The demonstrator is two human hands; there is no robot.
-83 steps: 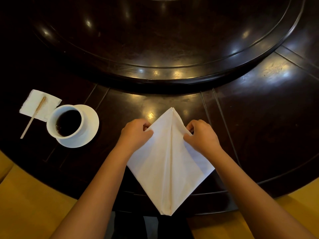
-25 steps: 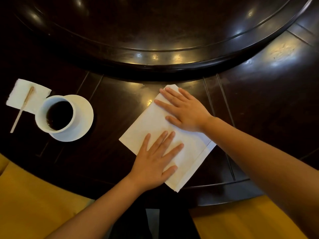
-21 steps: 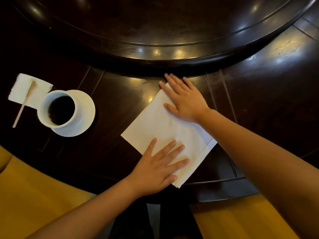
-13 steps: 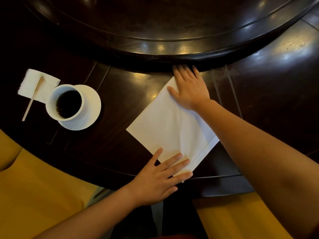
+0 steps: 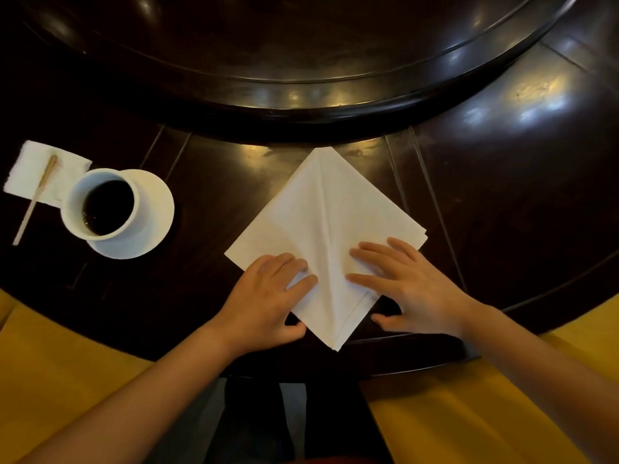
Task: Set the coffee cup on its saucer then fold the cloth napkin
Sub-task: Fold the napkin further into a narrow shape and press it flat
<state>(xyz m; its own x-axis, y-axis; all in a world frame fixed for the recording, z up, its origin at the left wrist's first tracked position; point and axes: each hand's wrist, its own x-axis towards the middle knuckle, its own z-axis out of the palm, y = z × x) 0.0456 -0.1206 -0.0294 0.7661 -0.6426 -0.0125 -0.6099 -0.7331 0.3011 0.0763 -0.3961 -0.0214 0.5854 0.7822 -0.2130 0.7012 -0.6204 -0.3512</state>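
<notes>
A white cloth napkin (image 5: 321, 222) lies folded into a diamond on the dark table, one corner pointing at me, with a crease down its middle. My left hand (image 5: 268, 299) rests on its near left part with fingers bent. My right hand (image 5: 402, 283) lies flat on its near right part, fingers straight, thumb on the table. At the left a white coffee cup (image 5: 100, 204) full of dark coffee stands on its white saucer (image 5: 157, 209).
A paper napkin (image 5: 43, 170) with a wooden stirrer (image 5: 37, 199) lies left of the cup. A raised dark turntable (image 5: 301, 61) fills the table's far middle. Yellow seat cushions (image 5: 50, 363) flank the table's near edge.
The napkin has turned so that a corner points at me. My right hand has come back from the far corner to the near right part; my left hand has shifted onto the near left part.
</notes>
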